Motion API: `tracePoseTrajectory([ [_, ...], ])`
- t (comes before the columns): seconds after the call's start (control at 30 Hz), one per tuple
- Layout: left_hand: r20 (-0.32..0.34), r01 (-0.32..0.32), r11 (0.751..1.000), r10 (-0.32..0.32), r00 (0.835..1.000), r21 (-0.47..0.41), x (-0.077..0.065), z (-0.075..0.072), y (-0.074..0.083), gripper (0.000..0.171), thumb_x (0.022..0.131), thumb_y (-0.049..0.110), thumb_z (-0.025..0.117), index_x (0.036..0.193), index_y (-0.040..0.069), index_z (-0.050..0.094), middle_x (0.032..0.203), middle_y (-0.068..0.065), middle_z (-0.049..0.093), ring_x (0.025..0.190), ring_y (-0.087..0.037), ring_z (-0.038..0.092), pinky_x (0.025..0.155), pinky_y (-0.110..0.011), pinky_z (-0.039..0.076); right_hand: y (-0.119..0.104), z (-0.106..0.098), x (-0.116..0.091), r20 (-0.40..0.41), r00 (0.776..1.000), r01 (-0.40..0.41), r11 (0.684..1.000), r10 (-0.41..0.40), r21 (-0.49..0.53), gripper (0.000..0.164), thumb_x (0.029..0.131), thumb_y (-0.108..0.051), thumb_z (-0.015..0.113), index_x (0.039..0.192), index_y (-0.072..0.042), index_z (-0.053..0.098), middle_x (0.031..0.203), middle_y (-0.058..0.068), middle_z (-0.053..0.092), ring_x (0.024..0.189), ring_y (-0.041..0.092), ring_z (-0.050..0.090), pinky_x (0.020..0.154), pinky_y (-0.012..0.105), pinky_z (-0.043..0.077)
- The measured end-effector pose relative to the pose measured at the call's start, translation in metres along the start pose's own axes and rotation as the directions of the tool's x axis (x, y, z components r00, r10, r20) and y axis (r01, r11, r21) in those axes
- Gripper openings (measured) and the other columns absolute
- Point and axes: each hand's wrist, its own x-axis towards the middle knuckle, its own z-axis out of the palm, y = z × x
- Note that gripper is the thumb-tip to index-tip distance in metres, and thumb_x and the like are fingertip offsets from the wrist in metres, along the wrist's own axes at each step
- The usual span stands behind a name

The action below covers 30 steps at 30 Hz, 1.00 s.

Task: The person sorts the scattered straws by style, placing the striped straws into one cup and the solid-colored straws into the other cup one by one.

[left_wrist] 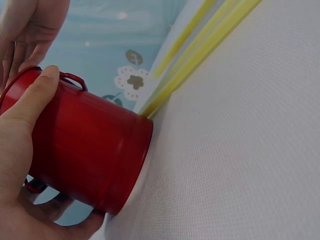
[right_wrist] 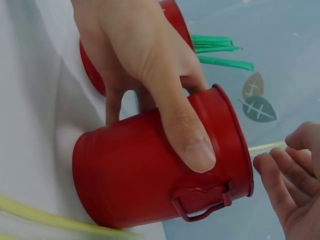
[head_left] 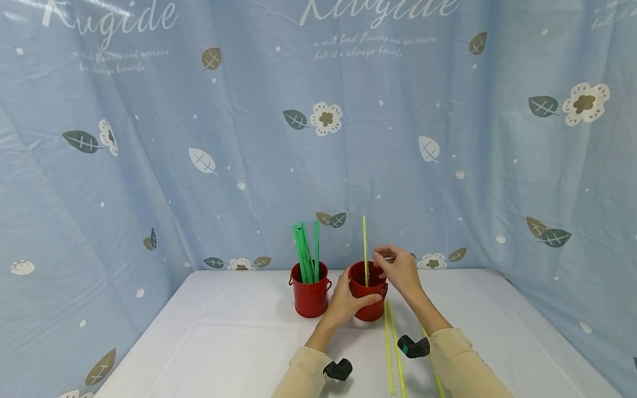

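My left hand [head_left: 345, 301] grips a small red metal bucket [head_left: 369, 314], thumb across its front and fingers around the side. The bucket stands on the table, with wire-like handle loops on its sides. One thin yellow stick [head_left: 365, 237] stands upright inside it, rising well above the rim. My right hand [head_left: 401, 272] hovers at the bucket's right rim, fingers loosely bent, beside the stick and apart from it in the head view. In the right wrist view the left thumb presses the bucket wall [right_wrist: 125, 175], and the stick passes close to the right fingertips [right_wrist: 265, 162].
A second red bucket [head_left: 311, 301] on the left holds several green sticks [head_left: 307, 260]. More yellow sticks [head_left: 389, 354] lie on the white table [head_left: 239, 337] in front of the right bucket, partly under my right forearm. A blue patterned curtain [head_left: 269, 182] hangs behind.
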Motion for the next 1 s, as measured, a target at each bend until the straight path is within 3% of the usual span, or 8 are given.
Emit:
tracePoseTrajectory([
  [0.33,0.003,0.002,1.000,-0.002,1.000,-0.015,0.000,0.001,0.000,0.087,0.080,0.041,0.080,0.149,0.020,0.032,0.143,-0.004,0.047,0.130,-0.023,0.047,0.096,-0.041,0.053,-0.003,-0.014,-0.005,-0.002,0.999,0.041,0.998,-0.041,0.042,0.024,0.094,-0.019,0.067,0.114,-0.006,0.070,0.102,0.019,0.073,0.083,0.038,0.072,0.055,0.027,0.058],
  [0.47,-0.004,0.011,1.000,-0.011,1.000,-0.010,-0.001,0.000,0.001,0.088,0.079,0.042,0.081,0.149,0.021,0.032,0.142,-0.001,0.047,0.129,-0.021,0.047,0.097,-0.042,0.052,0.001,-0.021,-0.012,-0.013,0.998,0.065,0.998,-0.065,0.006,0.024,0.094,-0.021,0.067,0.114,-0.008,0.070,0.101,0.016,0.073,0.078,0.028,0.072,0.055,0.025,0.058],
  [0.7,0.003,0.004,1.000,-0.004,1.000,-0.005,-0.002,-0.003,0.004,0.090,0.079,0.040,0.081,0.150,0.020,0.031,0.143,0.001,0.047,0.129,-0.019,0.047,0.099,-0.042,0.051,0.011,-0.035,-0.029,-0.005,1.000,0.030,0.999,-0.030,-0.026,0.027,0.094,-0.025,0.067,0.115,-0.008,0.069,0.103,0.015,0.073,0.072,0.000,0.067,0.056,0.022,0.057],
  [0.87,0.001,0.013,1.000,-0.013,1.000,0.026,-0.002,-0.003,0.005,0.097,0.078,0.041,0.081,0.154,0.016,0.025,0.147,-0.001,0.044,0.132,-0.020,0.045,0.103,-0.045,0.049,0.020,-0.042,-0.037,-0.003,1.000,-0.009,0.997,0.008,-0.072,0.028,0.095,-0.026,0.066,0.116,-0.008,0.069,0.105,0.015,0.073,0.072,-0.004,0.066,0.056,0.020,0.056],
  [1.0,-0.007,0.023,0.999,-0.023,1.000,0.041,-0.001,-0.002,0.006,0.102,0.076,0.044,0.082,0.155,0.017,0.023,0.148,-0.002,0.042,0.132,-0.020,0.044,0.104,-0.045,0.048,0.025,-0.045,-0.041,0.009,0.999,-0.045,0.996,0.046,-0.083,0.027,0.094,-0.024,0.067,0.115,-0.007,0.069,0.103,0.016,0.073,0.073,0.001,0.069,0.056,0.022,0.057],
])
